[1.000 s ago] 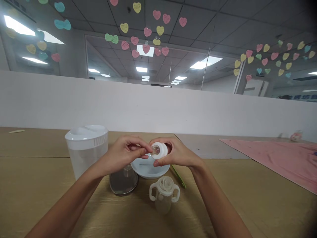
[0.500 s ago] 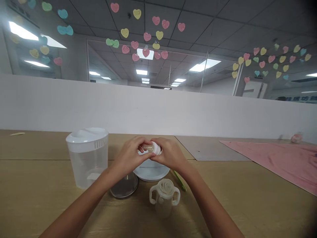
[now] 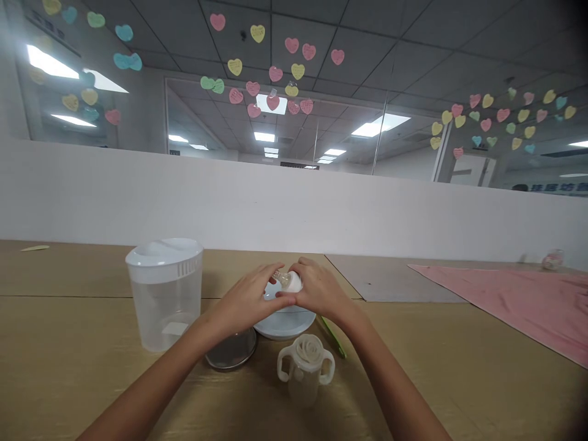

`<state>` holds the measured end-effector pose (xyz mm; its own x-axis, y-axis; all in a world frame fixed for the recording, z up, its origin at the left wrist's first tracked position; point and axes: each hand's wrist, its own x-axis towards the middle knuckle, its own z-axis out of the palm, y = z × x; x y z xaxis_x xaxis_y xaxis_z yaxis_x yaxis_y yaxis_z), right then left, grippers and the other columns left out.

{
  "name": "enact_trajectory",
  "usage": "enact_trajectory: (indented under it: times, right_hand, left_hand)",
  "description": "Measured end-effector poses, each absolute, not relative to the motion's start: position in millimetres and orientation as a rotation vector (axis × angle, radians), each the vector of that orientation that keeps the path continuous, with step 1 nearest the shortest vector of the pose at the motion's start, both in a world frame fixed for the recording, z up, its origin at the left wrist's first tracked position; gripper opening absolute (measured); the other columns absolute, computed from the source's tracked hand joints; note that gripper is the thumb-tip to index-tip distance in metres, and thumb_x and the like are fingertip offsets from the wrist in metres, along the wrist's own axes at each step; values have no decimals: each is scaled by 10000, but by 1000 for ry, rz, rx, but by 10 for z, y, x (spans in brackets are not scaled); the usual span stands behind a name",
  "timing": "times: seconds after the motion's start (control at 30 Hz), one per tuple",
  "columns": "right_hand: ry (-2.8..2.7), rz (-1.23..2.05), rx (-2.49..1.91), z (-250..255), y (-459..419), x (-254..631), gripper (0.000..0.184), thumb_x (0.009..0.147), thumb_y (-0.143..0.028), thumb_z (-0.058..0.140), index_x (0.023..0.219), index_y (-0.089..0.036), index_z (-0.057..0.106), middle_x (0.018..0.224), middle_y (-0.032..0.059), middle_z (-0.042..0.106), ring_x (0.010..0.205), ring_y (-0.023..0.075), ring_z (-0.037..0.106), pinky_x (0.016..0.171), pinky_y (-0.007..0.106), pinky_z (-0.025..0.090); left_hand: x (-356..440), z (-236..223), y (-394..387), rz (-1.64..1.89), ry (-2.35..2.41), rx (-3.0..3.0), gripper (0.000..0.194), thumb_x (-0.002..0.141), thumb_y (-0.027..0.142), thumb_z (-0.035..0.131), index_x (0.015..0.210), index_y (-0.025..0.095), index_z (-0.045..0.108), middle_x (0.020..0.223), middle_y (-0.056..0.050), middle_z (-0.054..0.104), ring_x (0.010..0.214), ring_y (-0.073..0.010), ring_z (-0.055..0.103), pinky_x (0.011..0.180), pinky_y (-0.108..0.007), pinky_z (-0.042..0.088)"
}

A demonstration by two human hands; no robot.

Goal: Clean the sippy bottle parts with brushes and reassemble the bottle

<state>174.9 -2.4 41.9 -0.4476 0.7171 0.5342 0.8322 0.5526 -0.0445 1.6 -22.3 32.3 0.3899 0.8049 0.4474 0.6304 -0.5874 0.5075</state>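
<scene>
White cap [image 3: 294,282] is turned: no longer shows its round face to the camera, now sits more side-on, clear nipple [image 3: 282,278] pointing up-left. Left hand [image 3: 250,295] drops its finger-and-thumb pinch on the nipple; thumb now stretches below the cap toward the right hand [image 3: 318,285], fingers up by the nipple tip. Right hand bunches in closer around the cap. Left forearm shifts right: tub's [image 3: 168,306] lower part and pale patch [image 3: 175,329] come into view, dark lid [image 3: 232,350] gets more covered. Bowl [image 3: 289,324] loses more of its left side behind the left hand. Whole scene sits lower in view.
</scene>
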Motion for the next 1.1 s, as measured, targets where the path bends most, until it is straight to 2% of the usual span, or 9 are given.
enact_trajectory:
  times: [0.07,0.17,0.3,0.37,0.5,0.6,0.7,0.87,1.1]
  right_hand:
    - [-2269,-323,-1288,421,-40,1742,328,673,-470,625,758,-153,607,846,65,541,783,180,500,616,268,324]
    - [-2320,-315,-1318,432,-62,1738,301,673,-451,629,712,-154,599,847,66,522,797,184,488,608,271,330]
    - [-2360,-278,-1373,434,-63,1741,315,694,-465,600,657,-153,582,780,60,518,753,181,479,599,276,327]
    - [-2334,-268,-1377,435,-57,1747,283,709,-430,592,731,-149,608,795,60,531,766,183,483,622,279,333]
    - [-2222,-268,-1350,456,-58,1777,253,770,-358,538,895,-152,615,820,63,556,831,197,494,685,288,335]
    - [-2243,-109,-1256,489,-87,1805,254,760,-396,559,860,-168,606,829,52,563,825,189,504,683,278,344]
    - [-2363,105,-1121,524,-139,1821,271,705,-429,620,816,-183,601,831,27,567,779,169,507,657,265,356]
    - [-2558,344,-1019,574,-217,1825,290,619,-381,699,828,-193,628,847,7,593,775,155,511,644,247,362]
    - [-2845,472,-982,537,-204,1853,310,609,-317,702,903,-235,647,851,-22,610,759,136,522,612,222,369]
  left_hand:
    - [-28,320,-235,754,1251,2338,891,701,591,549,1407,184,187,1345,-109,434,1155,-262,458,898,-324,394]
    - [-53,307,-244,503,1196,2263,1081,664,621,567,1424,179,-61,1352,-114,430,1188,-268,432,942,-338,359]
    - [-29,288,-237,421,1166,2218,1148,636,616,593,1409,182,-136,1313,-111,470,1155,-256,466,935,-331,364]
    - [-21,290,-241,391,1184,2211,1156,626,623,594,1408,184,-135,1288,-114,490,1130,-253,488,917,-330,377]
    - [-13,293,-268,235,1212,2277,1092,606,652,582,1424,204,14,1281,-107,501,1126,-270,491,902,-337,377]
    - [15,269,-272,43,1187,2402,914,599,671,568,1350,210,325,1235,-99,542,1077,-295,513,860,-345,387]
    - [61,235,-249,-18,1108,2490,655,631,612,582,1158,225,545,1110,-61,608,960,-257,558,787,-308,405]
    - [94,181,-183,38,1000,2412,502,594,510,669,1011,234,622,964,5,638,837,-172,574,704,-220,409]
    - [93,17,-63,21,1015,2365,401,541,483,705,823,203,650,754,19,652,687,-159,582,581,-220,391]
